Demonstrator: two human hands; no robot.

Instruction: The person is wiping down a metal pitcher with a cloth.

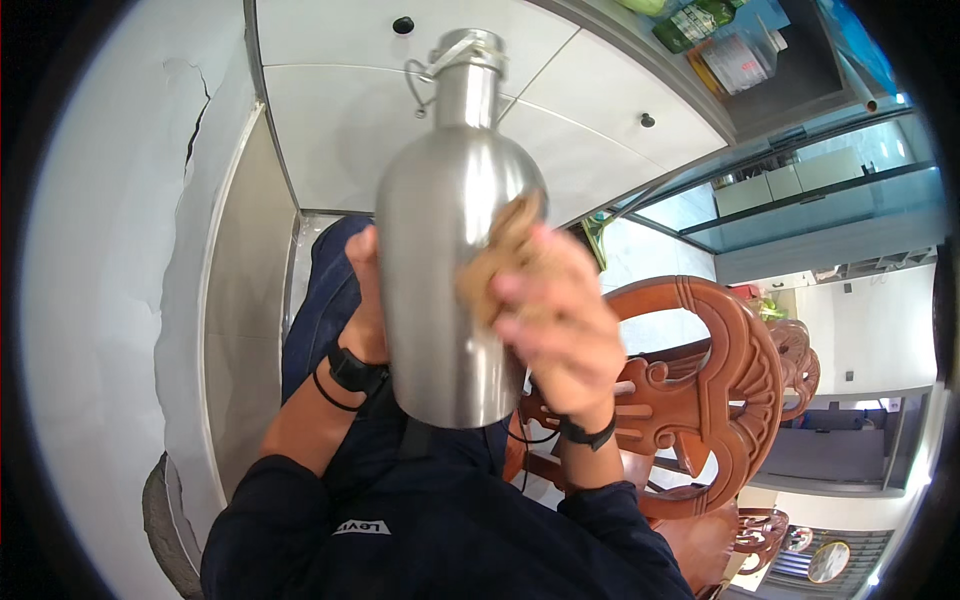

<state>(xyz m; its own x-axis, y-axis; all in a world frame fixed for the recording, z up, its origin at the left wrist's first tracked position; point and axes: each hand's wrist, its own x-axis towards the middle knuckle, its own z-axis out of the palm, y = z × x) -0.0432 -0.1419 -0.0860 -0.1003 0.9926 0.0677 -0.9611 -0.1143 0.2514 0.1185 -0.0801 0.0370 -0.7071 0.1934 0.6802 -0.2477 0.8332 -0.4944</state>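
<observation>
A large brushed stainless-steel growler (442, 225) is held up in front of my body, its neck pointing away from me. Its lid (472, 46) sits on the mouth with a wire bail, and a wire loop (418, 88) hangs at the neck's left side. My left hand (365, 300) grips the bottle from its left side and behind; most of the fingers are hidden by the steel. In my right hand (562, 322) is a crumpled brown cloth (499, 259), pressed against the right side of the bottle's body. That hand and the cloth are blurred.
White cabinet fronts (322, 135) with black knobs stand just beyond the bottle. A carved wooden chair (739, 375) is close on my right. To the left is a cracked wall (97, 262). A plastic bottle of amber liquid (731, 64) and a green bottle (694, 26) lie at upper right.
</observation>
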